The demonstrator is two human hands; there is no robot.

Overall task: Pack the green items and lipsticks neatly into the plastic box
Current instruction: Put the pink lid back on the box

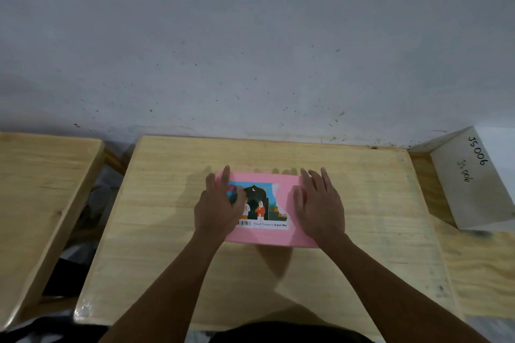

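A pink plastic box [267, 235] with its lid on lies in the middle of the wooden table [156, 220]. A colourful sticker with a barcode covers the lid. My left hand [218, 210] rests flat on the left part of the lid, fingers spread. On the right edge of the lid lies my right hand [320, 207], flat as well. Neither hand grips anything. No green items or lipsticks show; the box's inside is hidden.
A second wooden table [41, 203] stands to the left across a narrow gap. At the right, a white box [471, 184] marked "JS006" sits against the grey wall [250, 50]. Dark cloth lies at the table's near edge.
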